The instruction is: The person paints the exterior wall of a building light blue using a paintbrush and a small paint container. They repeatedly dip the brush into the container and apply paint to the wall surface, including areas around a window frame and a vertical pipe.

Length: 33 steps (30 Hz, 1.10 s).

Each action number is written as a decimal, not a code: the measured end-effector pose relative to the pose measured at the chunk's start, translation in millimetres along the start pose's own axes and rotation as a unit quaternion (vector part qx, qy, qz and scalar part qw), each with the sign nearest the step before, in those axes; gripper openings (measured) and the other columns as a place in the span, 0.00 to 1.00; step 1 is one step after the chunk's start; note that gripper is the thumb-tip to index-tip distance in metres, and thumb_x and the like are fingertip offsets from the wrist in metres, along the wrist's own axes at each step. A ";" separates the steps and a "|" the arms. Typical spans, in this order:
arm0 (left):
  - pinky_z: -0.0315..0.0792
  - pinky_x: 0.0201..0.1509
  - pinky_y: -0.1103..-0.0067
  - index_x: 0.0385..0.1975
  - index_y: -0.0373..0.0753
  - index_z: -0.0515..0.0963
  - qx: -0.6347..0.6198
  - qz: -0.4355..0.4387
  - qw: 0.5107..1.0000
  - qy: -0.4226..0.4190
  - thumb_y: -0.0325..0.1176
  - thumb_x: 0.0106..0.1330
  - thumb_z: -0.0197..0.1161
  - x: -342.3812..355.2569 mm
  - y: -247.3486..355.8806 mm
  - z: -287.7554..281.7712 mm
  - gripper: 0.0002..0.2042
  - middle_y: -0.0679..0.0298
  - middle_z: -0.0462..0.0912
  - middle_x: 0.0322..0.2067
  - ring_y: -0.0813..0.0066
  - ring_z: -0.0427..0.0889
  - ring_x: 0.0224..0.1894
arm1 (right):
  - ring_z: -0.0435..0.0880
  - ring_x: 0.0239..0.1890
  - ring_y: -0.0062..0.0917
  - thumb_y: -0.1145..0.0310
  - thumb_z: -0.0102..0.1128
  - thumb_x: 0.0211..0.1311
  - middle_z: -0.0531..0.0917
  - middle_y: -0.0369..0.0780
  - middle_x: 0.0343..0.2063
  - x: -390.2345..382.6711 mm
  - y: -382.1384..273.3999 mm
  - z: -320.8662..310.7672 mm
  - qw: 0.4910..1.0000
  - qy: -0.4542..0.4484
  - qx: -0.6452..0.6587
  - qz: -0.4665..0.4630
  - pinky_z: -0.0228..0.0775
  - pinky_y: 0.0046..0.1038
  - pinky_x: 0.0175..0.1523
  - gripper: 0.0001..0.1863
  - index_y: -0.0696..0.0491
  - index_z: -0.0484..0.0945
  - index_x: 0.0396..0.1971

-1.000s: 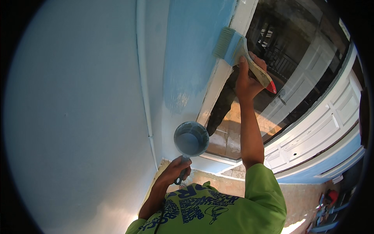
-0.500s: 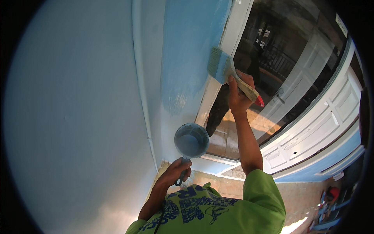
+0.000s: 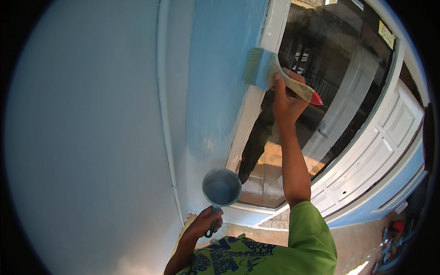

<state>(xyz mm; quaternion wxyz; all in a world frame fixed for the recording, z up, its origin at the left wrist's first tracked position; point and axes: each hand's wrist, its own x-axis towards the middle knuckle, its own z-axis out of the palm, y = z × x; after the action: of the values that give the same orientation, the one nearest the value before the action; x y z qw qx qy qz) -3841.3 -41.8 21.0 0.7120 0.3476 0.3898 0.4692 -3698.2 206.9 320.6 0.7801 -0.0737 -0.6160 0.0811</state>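
Observation:
Wrapped round the handle of a grey dipper (image 3: 222,187), my left hand (image 3: 206,223) keeps it low in front of me. Bluish paint coats the dipper's inside. My right hand (image 3: 289,101) grips a wide paintbrush (image 3: 266,68) with a wooden handle tipped in red. Its pale blue bristles lie against the blue wall strip (image 3: 215,68), beside the white window frame (image 3: 275,27). Fresh blue covers the upper part of that strip; streaks and paler wall show at its lower end.
A thin pipe (image 3: 163,91) runs down the pale wall (image 3: 91,114) on the left. Right of the frame is a dark glass pane (image 3: 339,78) with reflections, then white panelled woodwork (image 3: 376,146). Tiled floor (image 3: 348,238) lies below, with blurred red and blue items (image 3: 394,233) at lower right.
The brush and my right hand are slightly higher, the brush handle tilted less steeply. The dipper in my left hand sits lower in the picture. The whole view has shifted a little.

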 end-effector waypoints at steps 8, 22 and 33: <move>0.68 0.23 0.78 0.37 0.41 0.70 -0.019 0.009 1.000 -0.004 0.40 0.76 0.60 3.9 -9.2 -6.5 0.11 0.65 0.78 0.22 0.78 0.74 0.18 | 0.86 0.38 0.19 0.74 0.73 0.63 0.87 0.42 0.34 67.1 -17.9 18.9 0.999 0.001 -0.011 -0.041 0.82 0.22 0.44 0.13 0.64 0.81 0.43; 0.69 0.25 0.77 0.44 0.36 0.73 -0.004 -0.010 1.000 0.012 0.38 0.75 0.59 12.0 -5.8 -4.3 0.11 0.63 0.79 0.23 0.76 0.75 0.21 | 0.86 0.37 0.23 0.70 0.74 0.61 0.89 0.42 0.35 157.1 -16.9 29.7 0.995 0.006 -0.043 -0.095 0.78 0.27 0.47 0.15 0.65 0.83 0.40; 0.69 0.26 0.76 0.41 0.36 0.74 -0.009 -0.018 0.999 0.027 0.37 0.77 0.58 18.8 -5.2 -2.3 0.10 0.63 0.78 0.23 0.74 0.75 0.21 | 0.89 0.34 0.27 0.63 0.73 0.58 0.90 0.45 0.31 216.6 -12.1 34.4 0.979 0.051 -0.092 -0.173 0.79 0.30 0.46 0.18 0.64 0.87 0.37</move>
<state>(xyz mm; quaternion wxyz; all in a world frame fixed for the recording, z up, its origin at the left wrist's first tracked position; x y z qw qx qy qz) -3836.4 -25.5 11.2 0.7129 0.3212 0.4107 0.4689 -3681.9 242.7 536.7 0.8026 -0.0416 -0.5836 -0.1159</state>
